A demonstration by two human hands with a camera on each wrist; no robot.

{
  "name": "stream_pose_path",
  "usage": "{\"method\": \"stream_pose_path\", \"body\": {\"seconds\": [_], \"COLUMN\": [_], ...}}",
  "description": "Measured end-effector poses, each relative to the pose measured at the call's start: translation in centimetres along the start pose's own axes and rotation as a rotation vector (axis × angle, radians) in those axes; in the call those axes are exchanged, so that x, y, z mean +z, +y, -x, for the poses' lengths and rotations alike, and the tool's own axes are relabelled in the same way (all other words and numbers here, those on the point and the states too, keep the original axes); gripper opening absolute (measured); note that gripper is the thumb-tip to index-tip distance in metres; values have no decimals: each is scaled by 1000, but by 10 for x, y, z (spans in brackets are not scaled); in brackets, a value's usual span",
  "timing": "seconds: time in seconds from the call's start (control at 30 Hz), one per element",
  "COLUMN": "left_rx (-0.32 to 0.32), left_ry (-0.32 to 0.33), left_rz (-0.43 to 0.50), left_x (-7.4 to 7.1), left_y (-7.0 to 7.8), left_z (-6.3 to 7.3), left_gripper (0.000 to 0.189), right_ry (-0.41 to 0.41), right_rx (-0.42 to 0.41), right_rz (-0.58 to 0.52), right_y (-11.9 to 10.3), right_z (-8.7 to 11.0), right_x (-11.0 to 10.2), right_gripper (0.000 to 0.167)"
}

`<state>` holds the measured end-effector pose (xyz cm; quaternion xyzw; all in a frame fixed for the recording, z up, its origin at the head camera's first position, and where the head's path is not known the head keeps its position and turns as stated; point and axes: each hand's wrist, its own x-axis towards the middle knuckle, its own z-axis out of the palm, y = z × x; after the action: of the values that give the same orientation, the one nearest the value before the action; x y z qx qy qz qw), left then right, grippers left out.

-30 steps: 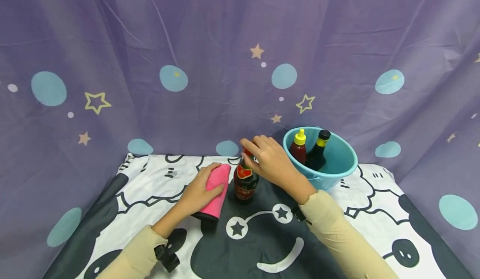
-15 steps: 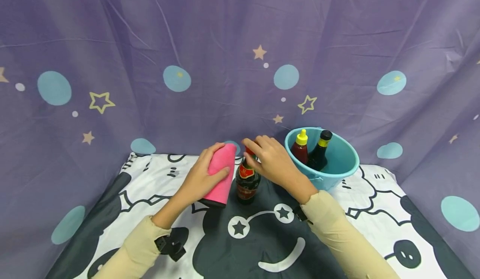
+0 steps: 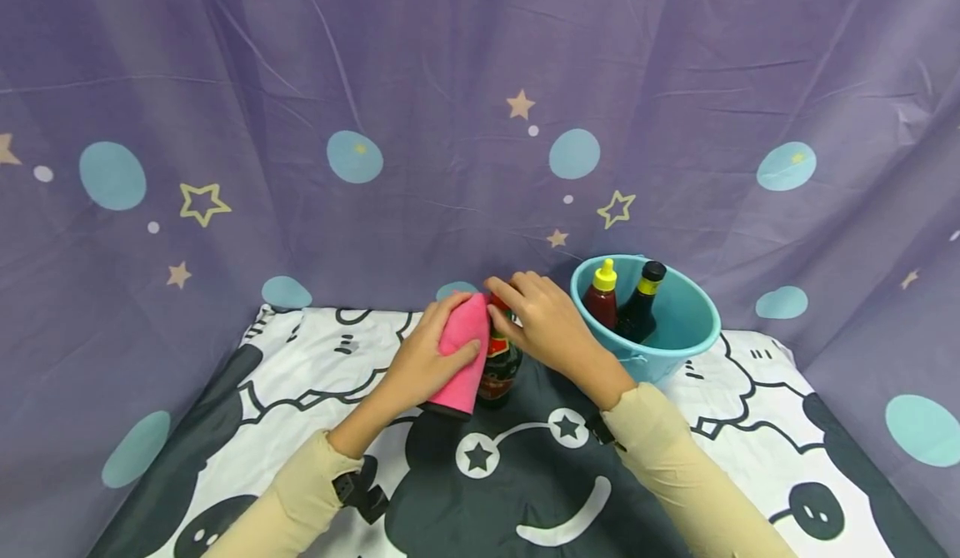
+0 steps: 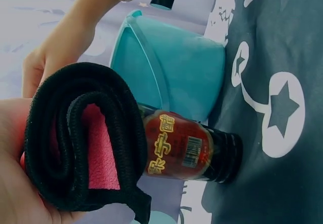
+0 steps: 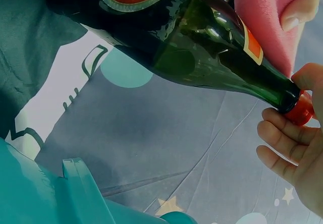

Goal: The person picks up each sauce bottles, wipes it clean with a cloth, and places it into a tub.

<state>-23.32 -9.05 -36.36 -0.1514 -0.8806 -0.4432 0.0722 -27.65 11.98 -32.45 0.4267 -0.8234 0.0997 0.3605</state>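
My left hand [image 3: 420,366] grips a folded pink cloth [image 3: 461,350], its thumb across the front. Black edging [image 4: 133,148] shows at the cloth's layered end in the left wrist view. The cloth lies right against the left side of a dark glass vinegar bottle [image 3: 501,375] and overlaps it in the head view. This bottle stands upright with a red-brown label [image 4: 176,146] carrying yellow characters. At its top, my right hand [image 3: 547,325] holds the red cap [image 5: 301,109] between thumb and fingers; the green glass neck [image 5: 272,85] shows just below.
A light blue bucket [image 3: 652,365] stands right of the bottle, behind my right forearm. Inside it are a red sauce bottle [image 3: 600,304] with a yellow nozzle cap and a dark bottle [image 3: 636,316] with a black cap. A purple patterned curtain [image 3: 450,83] hangs behind the printed tablecloth [image 3: 540,475].
My left hand has raised the pink cloth and brought it rightward against the bottle, partly covering it. The right hand has stayed on the red cap, and the bottle stands where it was.
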Motion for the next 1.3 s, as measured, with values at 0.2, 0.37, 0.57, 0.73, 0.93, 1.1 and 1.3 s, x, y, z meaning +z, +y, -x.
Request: {"method": "stream_pose_path", "body": {"seconds": [0.2, 0.37, 0.57, 0.73, 0.93, 1.1, 1.3], "left_rx": [-4, -20, -34, -44, -59, -73, -104], "left_ry": [-5, -23, -36, -35, -34, -48, -55], "left_rz": [-24, -12, 0, 7, -8, -3, -31], "left_x": [2, 4, 8, 12, 14, 18, 23], "left_y": [-7, -16, -26, -37, -43, -47, -52], "left_z": [0, 1, 6, 9, 12, 14, 17], "left_gripper": [69, 68, 68, 67, 69, 68, 68], "right_ry": [10, 11, 0, -10, -6, -16, -21], "right_rx": [-5, 0, 14, 14, 11, 17, 23], "right_rz": [-3, -2, -6, -8, -5, -7, -5], "right_y": [0, -1, -1, -1, 0, -1, -1], "right_z": [0, 0, 1, 1, -1, 1, 1], "right_x": [0, -1, -1, -2, -2, -3, -3], "right_gripper": [31, 31, 32, 31, 31, 31, 31]}}
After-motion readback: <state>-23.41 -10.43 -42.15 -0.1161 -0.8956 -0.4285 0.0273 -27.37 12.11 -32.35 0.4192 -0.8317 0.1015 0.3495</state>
